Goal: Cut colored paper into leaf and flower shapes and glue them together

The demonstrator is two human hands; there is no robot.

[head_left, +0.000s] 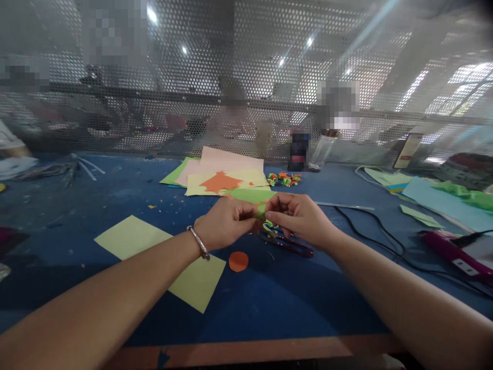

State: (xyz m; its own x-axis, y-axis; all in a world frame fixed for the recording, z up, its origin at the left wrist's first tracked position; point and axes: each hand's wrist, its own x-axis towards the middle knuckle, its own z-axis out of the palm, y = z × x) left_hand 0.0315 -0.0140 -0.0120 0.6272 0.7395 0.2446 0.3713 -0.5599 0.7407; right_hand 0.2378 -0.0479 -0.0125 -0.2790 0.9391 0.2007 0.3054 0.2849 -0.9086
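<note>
1. Blue tabletop (327, 308) with a reddish near edge.
2. Stack of pink, yellow and green sheets (231, 159) toward the far edge, left of centre; apparently stock remaining.
3. Pale green paper (202, 285), flat toward the near left corner, partly covered by the left arm (154, 267); seemingly unworked.
4. Left hand (223, 223) and right hand (295, 218), meeting mid-tabletop, fingers pinching.
5. Cluster of small green-and-orange pieces (285, 179) near the far edge, apparently already shaped.
6. Orange disc (238, 261) between hands and near edge, not yet folded.
7. Small green paper piece (261, 209), gripped by both hands' fingers; apparently unfinished.
</note>
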